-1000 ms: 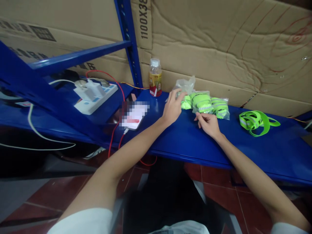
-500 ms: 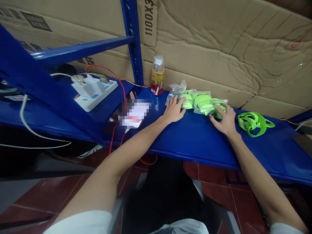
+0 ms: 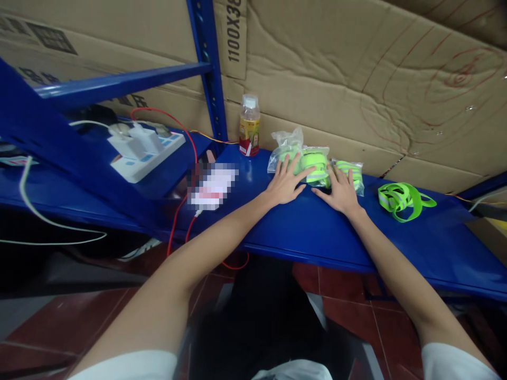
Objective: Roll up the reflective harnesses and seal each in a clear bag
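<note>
Three clear plastic bags with rolled neon-green reflective straps lie in a row on the blue shelf (image 3: 285,232). My left hand (image 3: 283,182) rests with fingers spread on the front of the left bag (image 3: 289,145), its thumb reaching toward the middle bag (image 3: 316,161). My right hand (image 3: 339,192) is open too, its fingertips between the middle bag and the right bag (image 3: 351,171), touching their near edges. Farther right lies a loose coiled neon-green strap (image 3: 404,200) with a grey reflective stripe, apart from both hands.
A capped drink bottle (image 3: 249,129) stands behind the bags, by the blue upright post (image 3: 212,68). Left are a blurred-out phone (image 3: 214,184) on a red cable and a white power strip (image 3: 146,158) with plugs. Cardboard (image 3: 309,68) walls off the back.
My right hand has moved left, off the right bag to the gap beside the middle bag. The middle bag now sits closer to the left one. The view has shifted slightly.
</note>
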The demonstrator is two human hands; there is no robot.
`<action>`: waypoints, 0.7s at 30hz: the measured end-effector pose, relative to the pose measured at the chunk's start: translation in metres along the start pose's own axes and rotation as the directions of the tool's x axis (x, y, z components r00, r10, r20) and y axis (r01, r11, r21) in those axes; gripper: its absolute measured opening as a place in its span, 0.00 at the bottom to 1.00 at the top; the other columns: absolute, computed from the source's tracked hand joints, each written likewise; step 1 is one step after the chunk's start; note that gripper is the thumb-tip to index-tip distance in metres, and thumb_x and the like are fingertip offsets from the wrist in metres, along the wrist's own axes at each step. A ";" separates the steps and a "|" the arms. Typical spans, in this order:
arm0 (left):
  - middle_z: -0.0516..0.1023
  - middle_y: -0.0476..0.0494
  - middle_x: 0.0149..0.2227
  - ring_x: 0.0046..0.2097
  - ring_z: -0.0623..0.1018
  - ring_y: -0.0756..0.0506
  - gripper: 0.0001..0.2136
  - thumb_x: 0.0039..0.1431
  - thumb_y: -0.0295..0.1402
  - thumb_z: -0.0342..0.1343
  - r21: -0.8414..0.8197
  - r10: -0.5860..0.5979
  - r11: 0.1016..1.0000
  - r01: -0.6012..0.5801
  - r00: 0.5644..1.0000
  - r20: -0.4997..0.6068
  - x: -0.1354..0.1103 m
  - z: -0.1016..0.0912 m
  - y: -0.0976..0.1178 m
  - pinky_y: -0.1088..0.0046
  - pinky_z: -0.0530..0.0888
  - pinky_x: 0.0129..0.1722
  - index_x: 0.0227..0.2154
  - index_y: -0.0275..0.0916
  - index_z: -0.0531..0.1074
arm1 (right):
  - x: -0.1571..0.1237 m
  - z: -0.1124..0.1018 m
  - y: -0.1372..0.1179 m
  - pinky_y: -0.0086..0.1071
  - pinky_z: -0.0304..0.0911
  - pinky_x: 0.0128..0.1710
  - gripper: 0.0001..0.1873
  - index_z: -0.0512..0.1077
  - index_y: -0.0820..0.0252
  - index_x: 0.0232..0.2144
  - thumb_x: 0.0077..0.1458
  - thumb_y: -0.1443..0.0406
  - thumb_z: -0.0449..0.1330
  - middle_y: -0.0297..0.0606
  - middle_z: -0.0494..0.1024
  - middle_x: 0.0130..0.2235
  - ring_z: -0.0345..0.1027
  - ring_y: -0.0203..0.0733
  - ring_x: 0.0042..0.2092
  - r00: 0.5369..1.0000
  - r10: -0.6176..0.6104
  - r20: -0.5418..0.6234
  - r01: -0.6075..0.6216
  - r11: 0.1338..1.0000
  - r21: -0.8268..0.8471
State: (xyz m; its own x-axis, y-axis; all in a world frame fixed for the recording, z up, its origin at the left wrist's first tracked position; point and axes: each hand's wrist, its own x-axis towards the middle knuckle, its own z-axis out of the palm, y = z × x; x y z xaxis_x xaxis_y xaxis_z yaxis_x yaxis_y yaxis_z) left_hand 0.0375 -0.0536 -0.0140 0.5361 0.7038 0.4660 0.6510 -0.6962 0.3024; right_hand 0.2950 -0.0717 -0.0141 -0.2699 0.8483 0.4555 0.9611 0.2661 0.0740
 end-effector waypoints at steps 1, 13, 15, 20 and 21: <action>0.41 0.41 0.82 0.81 0.41 0.25 0.30 0.72 0.33 0.53 -0.003 0.000 1.000 0.000 1.000 0.001 0.000 0.001 -0.002 0.34 0.46 0.77 0.75 0.53 0.60 | -0.001 0.000 0.002 0.66 0.35 0.77 0.53 0.55 0.68 0.76 0.67 0.35 0.48 0.62 0.66 0.73 0.58 0.67 0.74 1.000 0.002 -0.010 -0.002 1.000 -0.002; 0.52 0.33 0.79 0.80 0.48 0.26 0.28 0.70 0.36 0.56 0.003 -0.193 0.981 0.193 0.980 -0.051 0.003 -0.009 -0.039 0.36 0.48 0.77 0.71 0.45 0.66 | -0.008 -0.037 0.078 0.72 0.42 0.72 0.36 0.70 0.57 0.67 0.69 0.42 0.52 0.59 0.64 0.73 0.56 0.69 0.74 0.946 0.114 -0.303 -0.113 0.993 0.020; 0.52 0.32 0.79 0.80 0.48 0.24 0.31 0.66 0.39 0.62 0.018 -0.209 0.977 0.210 0.976 -0.061 0.003 -0.009 -0.039 0.34 0.45 0.77 0.70 0.44 0.67 | -0.018 -0.040 0.111 0.72 0.48 0.67 0.36 0.75 0.58 0.62 0.65 0.41 0.57 0.66 0.62 0.72 0.55 0.72 0.72 0.819 0.354 -0.452 -0.373 0.927 0.050; 0.49 0.32 0.80 0.81 0.44 0.27 0.35 0.59 0.31 0.64 0.031 -0.150 0.987 0.160 0.969 -0.196 0.004 -0.009 -0.020 0.37 0.43 0.78 0.69 0.41 0.65 | -0.053 -0.044 0.164 0.67 0.65 0.50 0.34 0.82 0.59 0.48 0.42 0.46 0.76 0.69 0.79 0.54 0.73 0.77 0.55 0.699 0.692 -0.180 -0.686 0.720 0.104; 0.49 0.32 0.79 0.81 0.45 0.28 0.34 0.59 0.30 0.63 0.030 -0.131 0.990 0.141 0.966 -0.223 0.005 -0.009 -0.015 0.38 0.43 0.79 0.69 0.41 0.65 | -0.058 -0.046 0.167 0.64 0.67 0.48 0.30 0.82 0.58 0.46 0.42 0.50 0.77 0.66 0.82 0.49 0.76 0.75 0.51 0.700 0.700 -0.140 -0.694 0.713 0.099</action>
State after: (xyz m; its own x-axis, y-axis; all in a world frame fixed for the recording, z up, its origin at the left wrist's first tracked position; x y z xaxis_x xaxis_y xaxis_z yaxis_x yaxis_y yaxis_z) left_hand 0.0251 -0.0409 -0.0091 0.3131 0.7395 0.5959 0.7362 -0.5854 0.3397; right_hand 0.4735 -0.0973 0.0126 0.4925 0.7159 0.4949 0.8670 -0.3538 -0.3510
